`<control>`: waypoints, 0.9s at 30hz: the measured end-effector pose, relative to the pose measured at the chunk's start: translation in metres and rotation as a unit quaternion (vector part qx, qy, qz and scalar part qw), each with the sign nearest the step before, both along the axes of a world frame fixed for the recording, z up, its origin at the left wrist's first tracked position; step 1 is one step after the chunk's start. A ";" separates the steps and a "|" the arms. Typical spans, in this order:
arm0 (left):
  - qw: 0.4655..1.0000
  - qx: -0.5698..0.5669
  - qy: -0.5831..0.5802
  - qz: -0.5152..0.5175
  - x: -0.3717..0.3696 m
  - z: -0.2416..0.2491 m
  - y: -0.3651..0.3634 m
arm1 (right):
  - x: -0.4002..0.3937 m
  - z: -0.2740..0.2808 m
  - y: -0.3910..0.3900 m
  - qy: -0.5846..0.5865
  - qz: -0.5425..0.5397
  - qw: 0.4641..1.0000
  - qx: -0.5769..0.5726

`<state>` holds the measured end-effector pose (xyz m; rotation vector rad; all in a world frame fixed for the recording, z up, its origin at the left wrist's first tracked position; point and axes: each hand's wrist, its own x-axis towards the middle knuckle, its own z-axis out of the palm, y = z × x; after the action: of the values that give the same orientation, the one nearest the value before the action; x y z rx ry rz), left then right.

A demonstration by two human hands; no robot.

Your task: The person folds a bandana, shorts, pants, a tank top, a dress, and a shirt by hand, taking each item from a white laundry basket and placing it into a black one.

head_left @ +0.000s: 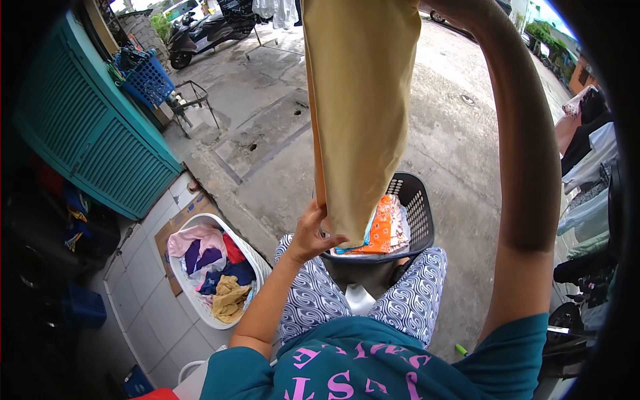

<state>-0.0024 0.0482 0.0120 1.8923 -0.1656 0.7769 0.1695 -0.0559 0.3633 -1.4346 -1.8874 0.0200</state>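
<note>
A long tan cloth [363,113] hangs upright in front of me, its top running out of the frame. My right hand [450,12] is raised at the top edge beside the cloth's upper end; its fingers are hidden. Lower down, my left hand [313,233] is at the cloth's bottom left edge, thumb stretched out to the right and the other fingers partly behind the fabric. Behind the cloth's lower end stands a dark basket [420,213] holding folded items, among them an orange patterned cloth [380,230].
A white basket [257,257] of crumpled clothes stands on the tiles at left. Further back are teal louvred doors [100,127], a blue basket [148,81] on a metal stand and a scooter [207,33]. Clothes [590,160] hang along the right side.
</note>
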 end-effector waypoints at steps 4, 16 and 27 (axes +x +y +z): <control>0.995 0.005 0.101 0.004 -0.010 -0.027 -0.006 | 0.028 -0.005 -0.003 0.030 -0.055 0.998 0.007; 0.812 -0.529 0.246 0.000 -0.108 -0.038 0.086 | 0.153 -0.262 -0.122 0.454 -0.368 0.795 -0.160; 0.626 -0.659 0.411 0.067 -0.162 -0.140 0.107 | 0.035 -0.507 -0.136 0.603 -0.389 0.662 -0.217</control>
<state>-0.1648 0.1549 -0.1275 0.6107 0.9183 -0.0868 0.2048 -0.1924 -0.1438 -1.7214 -0.0987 0.8378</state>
